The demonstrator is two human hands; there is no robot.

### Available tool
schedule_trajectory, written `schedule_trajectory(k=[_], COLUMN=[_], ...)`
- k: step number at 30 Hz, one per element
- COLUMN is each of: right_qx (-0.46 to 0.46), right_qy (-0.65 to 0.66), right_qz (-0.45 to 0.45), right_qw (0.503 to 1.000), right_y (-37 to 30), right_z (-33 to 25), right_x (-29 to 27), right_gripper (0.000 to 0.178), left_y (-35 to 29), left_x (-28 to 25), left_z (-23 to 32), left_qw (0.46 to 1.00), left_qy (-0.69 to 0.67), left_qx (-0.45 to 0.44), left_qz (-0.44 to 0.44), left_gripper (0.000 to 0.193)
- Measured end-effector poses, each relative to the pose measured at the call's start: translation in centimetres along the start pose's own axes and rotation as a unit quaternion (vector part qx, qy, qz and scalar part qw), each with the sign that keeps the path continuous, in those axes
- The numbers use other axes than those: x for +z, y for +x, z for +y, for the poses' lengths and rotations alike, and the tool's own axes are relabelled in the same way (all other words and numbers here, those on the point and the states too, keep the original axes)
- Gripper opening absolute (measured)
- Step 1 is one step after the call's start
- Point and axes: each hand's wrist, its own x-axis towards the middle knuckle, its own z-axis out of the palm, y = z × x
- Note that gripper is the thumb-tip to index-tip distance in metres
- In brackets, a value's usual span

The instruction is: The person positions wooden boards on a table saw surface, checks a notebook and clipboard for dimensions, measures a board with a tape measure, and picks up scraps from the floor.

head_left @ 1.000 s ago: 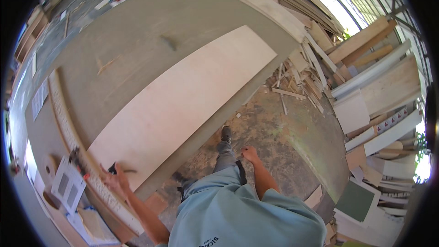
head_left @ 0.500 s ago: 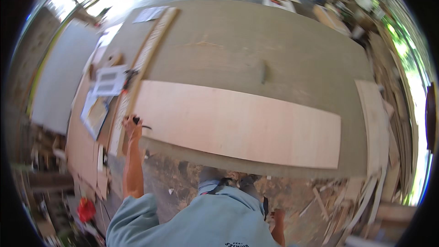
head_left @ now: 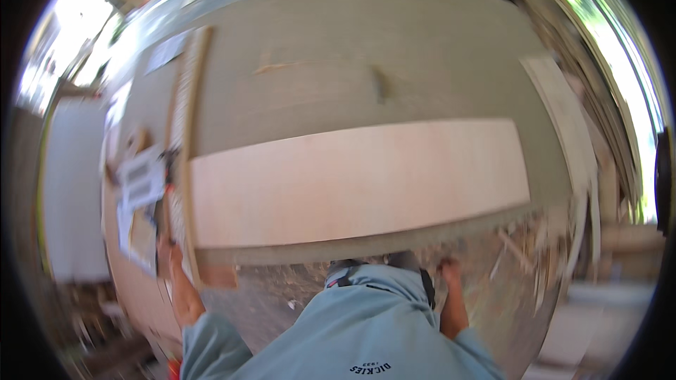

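Note:
A long pale plywood panel (head_left: 352, 179) lies across the near part of the large grey-brown worktop (head_left: 303, 35). Along the panel's left end runs a long wooden strip with a pale, patterned face (head_left: 182, 109). My left hand (head_left: 167, 245) is at the near end of this strip, beside its left edge. Motion smears its fingers, and whether it holds anything cannot be made out. Away from the panel, my right hand (head_left: 448, 267) hangs near my right hip with its fingers curled in; nothing shows in it.
Printed sheets (head_left: 141, 176) and a roll of tape (head_left: 139, 141) lie left of the strip. A small dark object (head_left: 381, 84) rests beyond the panel. Pale boards (head_left: 560, 112) line the right side, with wood offcuts (head_left: 517, 250) below on the floor.
The view has turned, so the panel now slants the other way. My left hand has moved from the panel's corner to the strip's left side; the dark tool seen in it is no longer discernible. My right hand has come forward.

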Motion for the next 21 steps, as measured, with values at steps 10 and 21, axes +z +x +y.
schedule_trajectory(k=[10,21], right_qx=[0.237,0.122], right_qy=[0.299,0.559], right_qz=[0.163,0.324], right_qw=[0.910,0.753], right_y=[-2.6,17.9], right_z=[6.4,10.7], right_x=[-8.8,-34.7], right_gripper=[0.025,0.039], left_y=[-6.5,-23.2], left_x=[2.6,4.6], left_z=[11.9,33.9], left_qw=[0.980,0.993], left_qy=[0.037,0.008], left_qx=[-0.037,-0.077], left_qz=[0.192,0.093], left_gripper=[0.045,0.052])
